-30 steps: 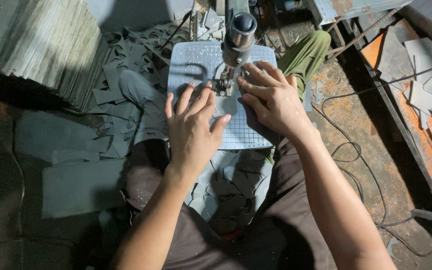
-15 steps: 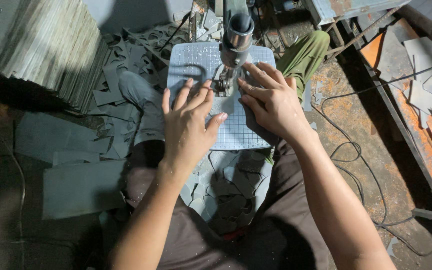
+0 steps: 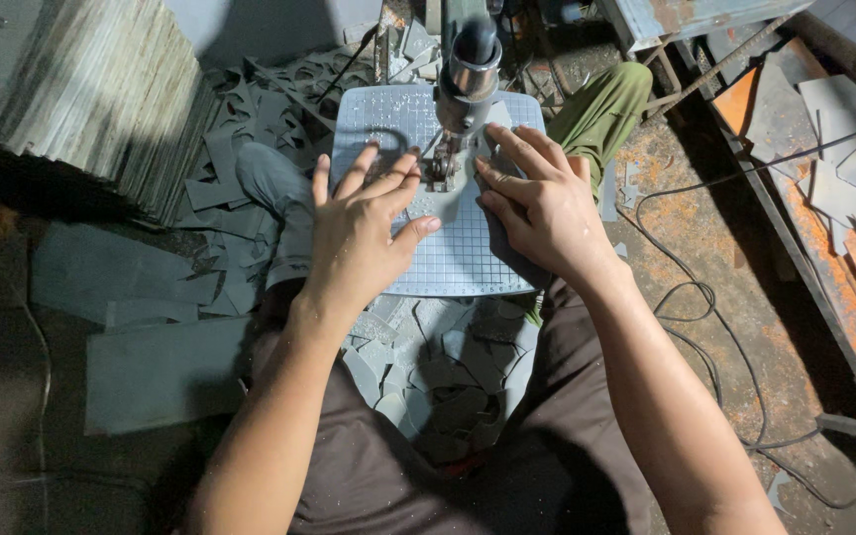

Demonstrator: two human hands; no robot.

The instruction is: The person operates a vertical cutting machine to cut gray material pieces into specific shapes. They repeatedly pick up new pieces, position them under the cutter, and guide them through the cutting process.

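A small saw machine with a round metal head (image 3: 469, 69) stands over a pale gridded work plate (image 3: 453, 253). A thin grey sheet piece (image 3: 445, 203) lies flat on the plate under the blade. My left hand (image 3: 357, 233) presses down on its left side with fingers spread. My right hand (image 3: 539, 210) presses on its right side, fingers pointing toward the blade. Both hands lie flat on the piece, close to the blade on either side.
Grey offcuts (image 3: 448, 381) fill my lap and lie heaped at the left (image 3: 240, 188). A tall stack of sheets (image 3: 91, 94) stands at the upper left. Flat grey boards (image 3: 156, 372) lie at the lower left. A black cable (image 3: 705, 327) runs over the rusty floor at the right.
Both hands have shifted slightly with the grey piece on the plate, the left hand moving a little away from me toward the blade.
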